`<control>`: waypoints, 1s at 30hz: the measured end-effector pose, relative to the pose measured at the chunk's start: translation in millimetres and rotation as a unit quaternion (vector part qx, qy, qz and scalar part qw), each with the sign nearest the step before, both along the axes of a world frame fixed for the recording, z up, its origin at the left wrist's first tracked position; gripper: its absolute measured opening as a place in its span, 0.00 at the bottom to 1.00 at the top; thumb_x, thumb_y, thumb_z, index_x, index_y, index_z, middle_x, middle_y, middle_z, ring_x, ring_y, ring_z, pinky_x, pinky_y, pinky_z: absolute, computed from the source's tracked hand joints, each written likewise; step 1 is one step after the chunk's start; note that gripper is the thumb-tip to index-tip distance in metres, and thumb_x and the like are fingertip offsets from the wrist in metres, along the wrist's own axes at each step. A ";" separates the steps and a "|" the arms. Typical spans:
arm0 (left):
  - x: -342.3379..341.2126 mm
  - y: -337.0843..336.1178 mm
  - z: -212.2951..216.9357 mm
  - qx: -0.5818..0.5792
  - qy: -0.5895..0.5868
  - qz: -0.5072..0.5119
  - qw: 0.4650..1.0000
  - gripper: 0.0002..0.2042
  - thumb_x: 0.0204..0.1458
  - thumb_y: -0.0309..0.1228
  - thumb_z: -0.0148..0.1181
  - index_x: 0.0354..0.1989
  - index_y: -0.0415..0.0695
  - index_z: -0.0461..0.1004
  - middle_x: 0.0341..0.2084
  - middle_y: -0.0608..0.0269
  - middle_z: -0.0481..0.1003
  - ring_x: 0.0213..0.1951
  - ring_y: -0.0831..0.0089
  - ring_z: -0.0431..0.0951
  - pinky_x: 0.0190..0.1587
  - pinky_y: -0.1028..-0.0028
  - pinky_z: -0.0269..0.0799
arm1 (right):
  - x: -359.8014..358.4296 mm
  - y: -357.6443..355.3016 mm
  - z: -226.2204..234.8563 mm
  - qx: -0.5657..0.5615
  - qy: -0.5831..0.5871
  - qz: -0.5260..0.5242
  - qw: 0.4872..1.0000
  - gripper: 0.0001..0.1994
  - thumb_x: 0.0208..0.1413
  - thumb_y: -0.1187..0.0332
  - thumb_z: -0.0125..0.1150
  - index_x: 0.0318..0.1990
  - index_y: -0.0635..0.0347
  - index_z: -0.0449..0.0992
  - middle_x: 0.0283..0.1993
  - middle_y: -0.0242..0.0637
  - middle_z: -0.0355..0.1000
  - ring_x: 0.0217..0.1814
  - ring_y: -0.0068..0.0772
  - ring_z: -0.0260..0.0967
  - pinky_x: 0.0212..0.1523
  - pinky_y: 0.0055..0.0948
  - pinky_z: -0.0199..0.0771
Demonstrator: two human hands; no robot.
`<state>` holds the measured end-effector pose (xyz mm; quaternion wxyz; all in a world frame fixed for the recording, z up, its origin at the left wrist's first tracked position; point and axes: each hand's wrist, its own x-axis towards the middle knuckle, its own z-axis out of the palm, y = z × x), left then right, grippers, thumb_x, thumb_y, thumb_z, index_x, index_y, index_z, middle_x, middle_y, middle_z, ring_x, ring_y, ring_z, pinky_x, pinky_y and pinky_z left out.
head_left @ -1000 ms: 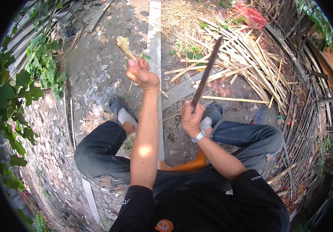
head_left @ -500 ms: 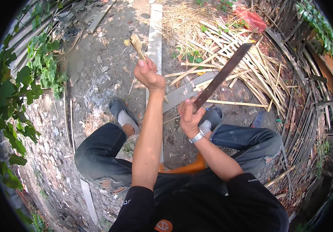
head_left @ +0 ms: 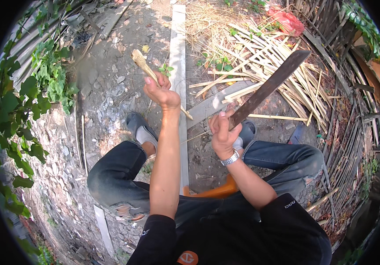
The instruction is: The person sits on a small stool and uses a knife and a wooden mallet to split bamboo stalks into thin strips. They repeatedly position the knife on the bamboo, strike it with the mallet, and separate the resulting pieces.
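Observation:
My left hand is closed around a pale wooden stick. The stick slants, its thick knobby end up and to the left, its thin end showing below the hand on the right. In my right hand is a machete with a long dark blade that points up and to the right. My fingers wrap round its grip, which they hide. The blade stands apart from the stick. A metal watch is on my right wrist.
A heap of split pale strips lies ahead on the right, a red plastic bag behind it. A long grey board runs away from me between my feet. An orange seat is under me. Leafy vines hang at left; sticks line the right side.
The stick has tilted further left and my left hand has shifted slightly down and left. My right hand has moved a little right, the machete tip swinging right and lower.

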<state>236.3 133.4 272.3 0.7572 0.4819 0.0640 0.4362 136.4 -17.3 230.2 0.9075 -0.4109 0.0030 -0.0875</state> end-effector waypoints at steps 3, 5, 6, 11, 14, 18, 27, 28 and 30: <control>-9.9 1.7 -6.9 -0.001 -0.007 0.003 1.000 0.29 0.59 0.62 0.46 0.20 0.48 0.58 0.16 0.73 0.52 0.18 0.83 0.49 0.22 0.77 0.40 | -58.9 -15.2 -125.8 -0.395 0.430 0.402 0.705 0.09 0.60 0.70 0.56 0.28 0.62 0.70 0.15 0.31 0.59 0.14 0.28 0.57 0.15 0.35 0.57; -7.2 3.8 -0.5 -0.019 -0.022 0.005 1.000 0.30 0.59 0.64 0.44 0.20 0.48 0.57 0.16 0.73 0.52 0.18 0.82 0.49 0.22 0.77 0.40 | -83.8 -31.4 -198.8 -0.156 0.584 0.266 0.751 0.09 0.59 0.70 0.58 0.28 0.61 0.70 0.16 0.31 0.61 0.13 0.28 0.58 0.14 0.33 0.57; -2.5 10.9 4.0 -0.025 -0.027 0.020 0.999 0.30 0.59 0.64 0.44 0.20 0.49 0.57 0.16 0.73 0.52 0.18 0.82 0.48 0.22 0.77 0.39 | -66.3 -23.5 -182.5 -0.196 0.507 0.252 0.801 0.09 0.59 0.70 0.58 0.28 0.60 0.69 0.16 0.31 0.61 0.13 0.27 0.57 0.14 0.32 0.56; -26.7 29.4 -6.4 -0.025 -0.017 0.032 0.999 0.30 0.60 0.65 0.41 0.20 0.50 0.55 0.16 0.74 0.52 0.17 0.82 0.48 0.22 0.76 0.38 | 22.6 -22.2 -17.0 -0.295 0.133 0.154 0.933 0.10 0.61 0.68 0.61 0.28 0.60 0.71 0.16 0.27 0.62 0.15 0.20 0.56 0.18 0.25 0.56; -34.8 19.1 -10.4 -0.019 -0.016 0.024 0.999 0.29 0.62 0.63 0.41 0.21 0.49 0.56 0.16 0.73 0.52 0.17 0.82 0.48 0.21 0.76 0.39 | 29.5 -13.6 22.7 -0.137 0.029 0.129 0.982 0.11 0.62 0.67 0.62 0.28 0.60 0.71 0.17 0.26 0.64 0.18 0.17 0.59 0.21 0.25 0.59; -25.5 -10.2 4.1 -0.003 0.001 0.040 0.999 0.29 0.63 0.61 0.37 0.20 0.50 0.55 0.16 0.72 0.52 0.18 0.81 0.49 0.21 0.76 0.41 | -20.9 -3.8 -121.9 -0.340 0.104 0.089 0.930 0.10 0.60 0.67 0.59 0.28 0.63 0.73 0.18 0.32 0.66 0.17 0.24 0.63 0.22 0.29 0.63; -26.6 5.0 -9.2 -0.027 -0.021 0.057 0.998 0.30 0.62 0.62 0.42 0.22 0.47 0.57 0.18 0.73 0.54 0.17 0.83 0.50 0.20 0.78 0.41 | 7.9 -25.4 -60.2 -0.470 0.101 0.082 0.873 0.10 0.56 0.66 0.61 0.34 0.66 0.75 0.21 0.37 0.70 0.24 0.30 0.68 0.28 0.33 0.66; -25.0 3.3 -8.7 -0.018 -0.015 0.062 0.998 0.30 0.62 0.62 0.42 0.22 0.47 0.57 0.17 0.73 0.54 0.17 0.83 0.50 0.20 0.78 0.41 | 9.5 -28.2 -27.0 -0.425 0.094 0.108 0.894 0.14 0.56 0.64 0.61 0.40 0.69 0.77 0.26 0.43 0.75 0.30 0.39 0.75 0.35 0.38 0.71; -22.9 -9.4 -3.9 -0.001 0.000 0.064 0.998 0.30 0.62 0.63 0.42 0.22 0.46 0.57 0.17 0.73 0.54 0.17 0.83 0.50 0.20 0.77 0.41 | -8.4 -29.1 -40.0 -0.365 0.071 0.071 0.925 0.12 0.58 0.65 0.59 0.38 0.68 0.77 0.26 0.42 0.72 0.28 0.39 0.72 0.34 0.39 0.70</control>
